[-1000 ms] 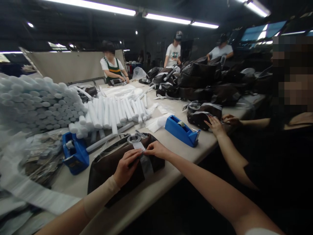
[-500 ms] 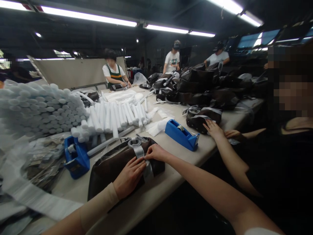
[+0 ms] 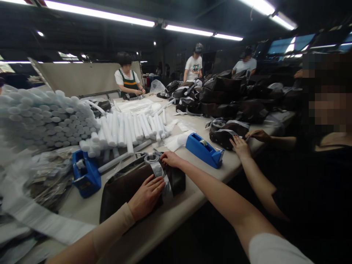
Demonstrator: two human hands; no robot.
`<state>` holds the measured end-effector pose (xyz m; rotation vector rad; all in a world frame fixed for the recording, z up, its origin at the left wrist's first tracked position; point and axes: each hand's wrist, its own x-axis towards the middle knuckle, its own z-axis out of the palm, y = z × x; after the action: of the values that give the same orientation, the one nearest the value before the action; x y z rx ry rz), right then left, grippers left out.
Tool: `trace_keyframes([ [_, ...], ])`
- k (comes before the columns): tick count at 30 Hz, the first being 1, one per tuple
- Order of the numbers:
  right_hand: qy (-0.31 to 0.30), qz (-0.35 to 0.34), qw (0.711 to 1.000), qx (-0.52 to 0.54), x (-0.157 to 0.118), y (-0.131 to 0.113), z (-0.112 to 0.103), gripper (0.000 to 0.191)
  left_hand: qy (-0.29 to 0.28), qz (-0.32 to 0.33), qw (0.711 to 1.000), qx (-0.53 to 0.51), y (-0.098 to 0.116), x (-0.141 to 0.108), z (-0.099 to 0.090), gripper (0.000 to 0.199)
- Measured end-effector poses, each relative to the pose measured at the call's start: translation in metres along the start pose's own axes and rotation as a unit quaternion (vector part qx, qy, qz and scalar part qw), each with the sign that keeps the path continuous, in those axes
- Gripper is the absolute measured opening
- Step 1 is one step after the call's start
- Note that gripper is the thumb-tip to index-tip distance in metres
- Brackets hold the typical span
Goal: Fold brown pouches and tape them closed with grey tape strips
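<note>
A dark brown bag (image 3: 123, 192) lies on the worktable before me. Over its side runs a whitish, translucent strip (image 3: 157, 169), topped by a coiled grey strap (image 3: 151, 158). My left hand (image 3: 147, 194) rests on the bag's side with its fingers stretched out, the tips on the strip. At the bag's upper edge, just right of the coil, my right hand (image 3: 171, 159) has thumb and fingers pinched together. What they hold, if anything, is too small to tell.
Blue tape dispensers stand to the right (image 3: 204, 150) and left (image 3: 87, 178) of the bag. White foam rolls (image 3: 132, 128) are heaped behind it. A co-worker's hands (image 3: 242, 146) touch another bag (image 3: 228, 132) at right. More bags (image 3: 220, 91) are piled farther back.
My right hand has moved up and away from my left fingertips to the bag's upper edge beside the coil. The left hand stays on the strip. The co-worker's farther hand has risen.
</note>
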<state>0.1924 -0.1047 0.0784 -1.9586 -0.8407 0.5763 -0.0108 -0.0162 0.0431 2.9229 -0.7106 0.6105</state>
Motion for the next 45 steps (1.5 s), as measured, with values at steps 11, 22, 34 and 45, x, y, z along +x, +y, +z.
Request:
trace_keyframes([
  [11,-0.07,0.006,0.992,-0.103,-0.036,0.012,-0.005,0.047,-0.005,-0.008,1.0,-0.001,0.003,-0.004,0.002,0.048],
  [22,-0.149,0.055,0.987,0.01,-0.039,0.008,-0.011,0.034,0.029,-0.01,0.999,-0.024,0.003,-0.003,0.001,0.045],
  [34,-0.176,0.05,0.974,0.135,-0.036,0.009,-0.006,0.01,0.062,-0.023,0.996,-0.064,0.001,-0.006,-0.002,0.039],
  [45,-0.117,0.034,0.988,0.094,-0.038,0.009,-0.005,0.021,0.065,-0.029,0.995,-0.067,-0.001,-0.004,-0.002,0.036],
])
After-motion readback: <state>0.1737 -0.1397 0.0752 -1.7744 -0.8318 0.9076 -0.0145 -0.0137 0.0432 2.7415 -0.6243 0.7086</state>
